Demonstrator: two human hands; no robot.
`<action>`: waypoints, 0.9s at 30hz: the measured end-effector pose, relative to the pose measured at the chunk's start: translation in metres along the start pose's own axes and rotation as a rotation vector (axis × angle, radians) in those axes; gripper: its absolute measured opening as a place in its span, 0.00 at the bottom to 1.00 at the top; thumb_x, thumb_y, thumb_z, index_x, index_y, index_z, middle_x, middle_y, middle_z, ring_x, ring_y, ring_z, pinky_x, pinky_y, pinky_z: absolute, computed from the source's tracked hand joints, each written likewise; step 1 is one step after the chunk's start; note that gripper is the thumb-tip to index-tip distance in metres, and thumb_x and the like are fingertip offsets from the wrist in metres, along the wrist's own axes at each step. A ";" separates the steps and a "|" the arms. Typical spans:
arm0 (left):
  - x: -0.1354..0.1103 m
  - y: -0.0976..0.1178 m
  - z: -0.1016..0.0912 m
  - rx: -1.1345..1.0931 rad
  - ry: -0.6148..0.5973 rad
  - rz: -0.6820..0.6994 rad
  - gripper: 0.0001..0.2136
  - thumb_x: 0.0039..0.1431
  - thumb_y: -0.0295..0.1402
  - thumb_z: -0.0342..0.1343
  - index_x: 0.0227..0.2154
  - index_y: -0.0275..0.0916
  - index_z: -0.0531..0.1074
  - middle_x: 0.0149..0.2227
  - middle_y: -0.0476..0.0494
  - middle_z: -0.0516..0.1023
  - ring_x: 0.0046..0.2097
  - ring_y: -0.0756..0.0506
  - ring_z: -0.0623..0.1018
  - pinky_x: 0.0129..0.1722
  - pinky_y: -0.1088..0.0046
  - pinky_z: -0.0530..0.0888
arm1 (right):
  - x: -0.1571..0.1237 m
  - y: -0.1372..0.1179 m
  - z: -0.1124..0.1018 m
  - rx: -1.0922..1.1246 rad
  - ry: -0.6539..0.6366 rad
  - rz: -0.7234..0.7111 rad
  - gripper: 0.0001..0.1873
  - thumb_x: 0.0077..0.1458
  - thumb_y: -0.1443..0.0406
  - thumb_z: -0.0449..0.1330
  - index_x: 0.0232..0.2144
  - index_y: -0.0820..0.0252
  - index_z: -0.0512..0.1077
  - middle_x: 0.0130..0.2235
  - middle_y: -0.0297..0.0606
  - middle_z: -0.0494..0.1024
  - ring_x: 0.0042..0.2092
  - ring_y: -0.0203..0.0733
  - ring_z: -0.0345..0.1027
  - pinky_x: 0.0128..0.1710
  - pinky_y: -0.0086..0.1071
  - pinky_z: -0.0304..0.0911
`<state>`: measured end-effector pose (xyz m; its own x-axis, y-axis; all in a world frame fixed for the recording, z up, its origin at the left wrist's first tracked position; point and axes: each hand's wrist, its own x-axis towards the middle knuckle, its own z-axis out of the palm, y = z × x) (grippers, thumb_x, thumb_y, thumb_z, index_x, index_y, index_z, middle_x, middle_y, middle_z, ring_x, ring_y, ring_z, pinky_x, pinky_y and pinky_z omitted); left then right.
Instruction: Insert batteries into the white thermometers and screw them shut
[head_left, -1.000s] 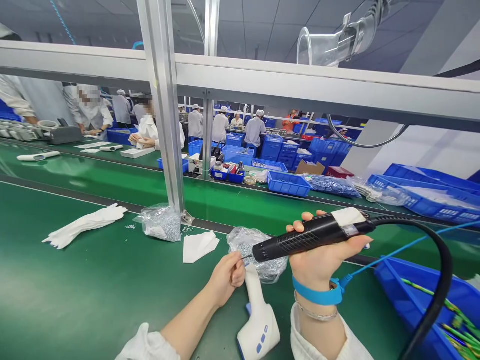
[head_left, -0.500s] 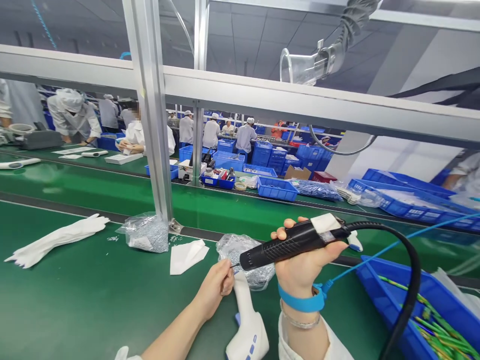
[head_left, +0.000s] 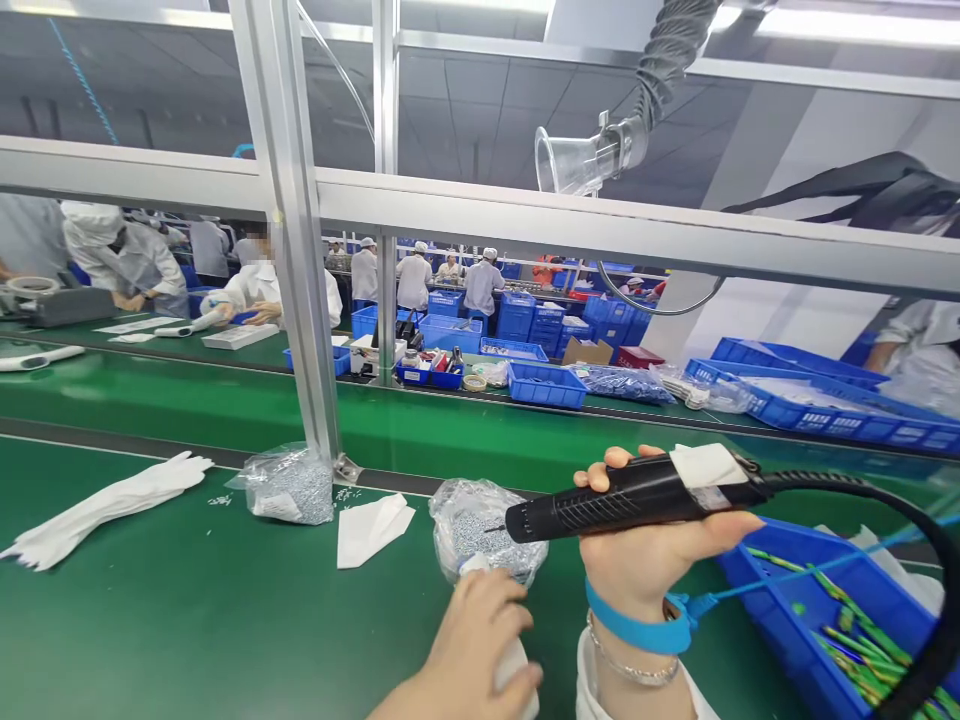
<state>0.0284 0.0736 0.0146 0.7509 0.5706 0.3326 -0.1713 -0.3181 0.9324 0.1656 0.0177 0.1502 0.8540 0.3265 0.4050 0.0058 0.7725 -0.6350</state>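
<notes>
Black driver (head_left: 600,503), white-taped, thin bit (head_left: 496,528) pointing left, white device (head_left: 511,662) mostly hidden, right grip (head_left: 641,560) wrapped round driver, left grip (head_left: 476,635) spread palm-down over device.

One electric screwdriver (head_left: 600,506); one white handheld device (head_left: 511,662); two plastic bags of screws (head_left: 289,490) (head_left: 469,518); one blue wrist strap (head_left: 636,628); one silver bracelet (head_left: 636,674); one transparent hood (head_left: 579,162)
</notes>
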 end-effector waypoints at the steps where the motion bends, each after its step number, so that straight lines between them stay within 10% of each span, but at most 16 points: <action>1: -0.004 -0.004 0.008 0.114 -0.106 0.090 0.12 0.46 0.45 0.60 0.30 0.44 0.73 0.37 0.39 0.76 0.43 0.36 0.70 0.49 0.58 0.57 | -0.001 -0.001 0.000 0.012 0.004 -0.013 0.39 0.32 0.30 0.53 0.31 0.56 0.64 0.25 0.29 0.70 0.21 0.33 0.63 0.22 0.29 0.62; 4: -0.016 -0.027 0.034 0.372 -0.323 0.255 0.09 0.57 0.40 0.52 0.26 0.46 0.72 0.27 0.45 0.74 0.35 0.41 0.72 0.49 0.57 0.57 | -0.004 -0.003 0.001 0.004 -0.022 -0.045 0.39 0.35 0.30 0.52 0.31 0.56 0.65 0.24 0.30 0.71 0.20 0.35 0.63 0.21 0.30 0.62; 11: -0.031 -0.055 0.079 0.545 -0.301 0.316 0.16 0.56 0.31 0.53 0.13 0.43 0.64 0.12 0.52 0.52 0.22 0.48 0.57 0.38 0.61 0.59 | -0.022 -0.005 0.007 -0.103 -0.260 -0.122 0.38 0.44 0.32 0.49 0.37 0.57 0.65 0.24 0.35 0.73 0.19 0.37 0.63 0.19 0.30 0.61; 27: -0.032 -0.041 0.071 0.898 -0.384 0.301 0.08 0.57 0.31 0.54 0.23 0.37 0.72 0.23 0.49 0.76 0.30 0.48 0.72 0.44 0.58 0.61 | -0.058 0.033 0.005 -0.108 -0.515 0.155 0.33 0.48 0.35 0.50 0.41 0.53 0.62 0.30 0.35 0.72 0.24 0.37 0.64 0.21 0.28 0.61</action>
<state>0.0572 0.0147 -0.0444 0.9364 0.1420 0.3208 0.0361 -0.9486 0.3146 0.1141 0.0265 0.1092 0.4842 0.6777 0.5534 -0.0235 0.6424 -0.7660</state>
